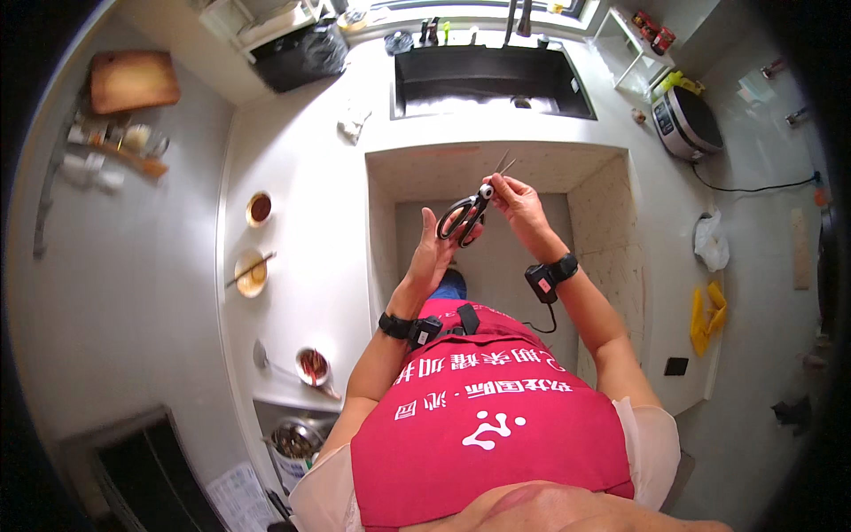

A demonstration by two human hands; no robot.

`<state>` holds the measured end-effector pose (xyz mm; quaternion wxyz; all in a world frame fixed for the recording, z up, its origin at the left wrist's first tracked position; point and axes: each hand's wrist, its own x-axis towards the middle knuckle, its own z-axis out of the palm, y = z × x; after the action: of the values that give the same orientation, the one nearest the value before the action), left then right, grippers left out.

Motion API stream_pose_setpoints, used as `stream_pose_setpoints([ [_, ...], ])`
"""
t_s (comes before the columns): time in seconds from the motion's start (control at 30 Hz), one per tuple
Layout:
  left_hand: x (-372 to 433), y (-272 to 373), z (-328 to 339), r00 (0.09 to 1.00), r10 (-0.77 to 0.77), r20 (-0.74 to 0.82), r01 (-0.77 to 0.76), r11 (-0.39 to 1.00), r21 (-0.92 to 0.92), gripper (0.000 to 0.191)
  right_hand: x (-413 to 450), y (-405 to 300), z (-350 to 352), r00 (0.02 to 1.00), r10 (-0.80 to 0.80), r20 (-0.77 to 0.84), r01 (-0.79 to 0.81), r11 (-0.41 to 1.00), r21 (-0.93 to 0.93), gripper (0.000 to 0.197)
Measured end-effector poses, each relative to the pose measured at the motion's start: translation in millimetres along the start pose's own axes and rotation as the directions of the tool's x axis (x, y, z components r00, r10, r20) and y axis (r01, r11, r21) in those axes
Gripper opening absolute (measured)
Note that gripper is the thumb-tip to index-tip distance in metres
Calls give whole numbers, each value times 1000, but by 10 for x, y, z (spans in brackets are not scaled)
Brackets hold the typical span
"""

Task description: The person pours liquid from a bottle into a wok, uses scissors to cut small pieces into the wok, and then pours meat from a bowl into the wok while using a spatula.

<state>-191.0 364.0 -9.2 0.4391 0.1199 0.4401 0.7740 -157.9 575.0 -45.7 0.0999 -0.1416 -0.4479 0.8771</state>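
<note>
A pair of black-handled kitchen scissors (468, 211) is held up over the recess in the white counter, blades slightly apart and pointing away from me. My right hand (520, 201) pinches it near the pivot, at the base of the blades. My left hand (435, 249) is at the handle loops, its thumb raised and apart. Some left fingers pass behind the loops; I cannot tell whether they grip. Both wrists wear black strapped devices, and a cable hangs from the right one (542, 282).
Beyond the recess is a black sink (492, 83). Left counter: a cup of dark sauce (259, 209), a bowl with a chopstick-like stick (251, 272), a bowl of red peppers (312, 367). Right side: a rice cooker (688, 123), a white plastic bag (711, 241), a yellow cloth (707, 318).
</note>
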Motion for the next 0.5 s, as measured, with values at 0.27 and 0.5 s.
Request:
stream_pose_setpoints([
  [0.27, 1537, 927, 29, 999, 21, -33, -5, 909, 416, 64, 1232, -567, -238, 999, -21, -27, 25, 992, 127, 40],
  [0.5, 3470, 1491, -672, 945, 304, -121, -117, 659, 743, 58, 2109, -780, -821, 991, 130, 44, -129, 991, -25, 38],
])
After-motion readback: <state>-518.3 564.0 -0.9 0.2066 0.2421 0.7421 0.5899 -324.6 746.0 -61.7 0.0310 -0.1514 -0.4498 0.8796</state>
